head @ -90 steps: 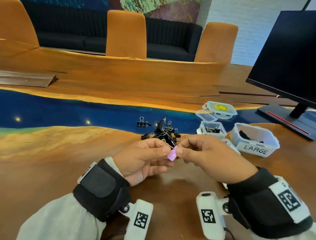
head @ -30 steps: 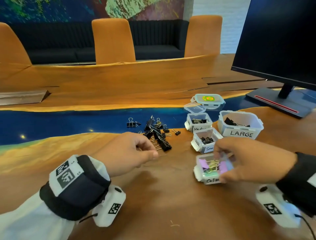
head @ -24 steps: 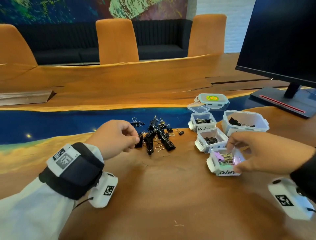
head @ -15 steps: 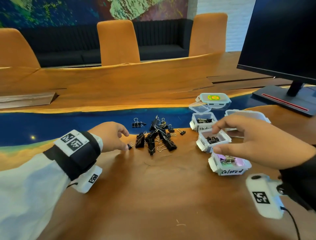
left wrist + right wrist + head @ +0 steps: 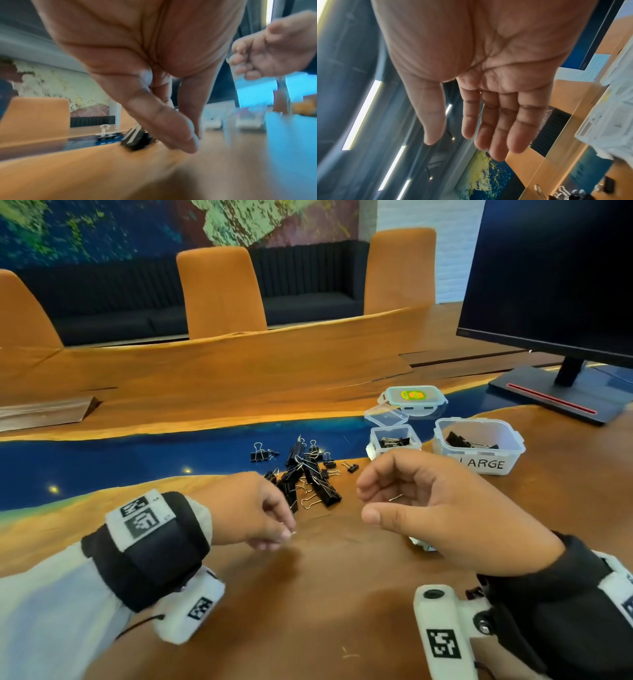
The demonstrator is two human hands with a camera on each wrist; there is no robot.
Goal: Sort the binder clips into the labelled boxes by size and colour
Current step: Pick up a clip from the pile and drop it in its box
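The heap of black binder clips (image 5: 305, 474) lies on the wooden table (image 5: 308, 594), just beyond and between the two hands. The left hand (image 5: 250, 510) hovers low at the near edge of the heap, its fingers curled down and thumb and forefinger drawn together at the tips; something small and pale shows there, but whether it is pinched cannot be told. In the left wrist view the thumb (image 5: 164, 127) points down at the table with a black clip (image 5: 135, 140) just behind it. The right hand (image 5: 445, 508) floats above the table with fingers loosely bent and spread, holding nothing; the right wrist view shows its palm bare. Behind the right hand stand a small box of clips (image 5: 394, 440) and the box marked LARGE (image 5: 479, 446), with two lids (image 5: 411, 398) beyond. A monitor (image 5: 555, 278) stands at the far right.
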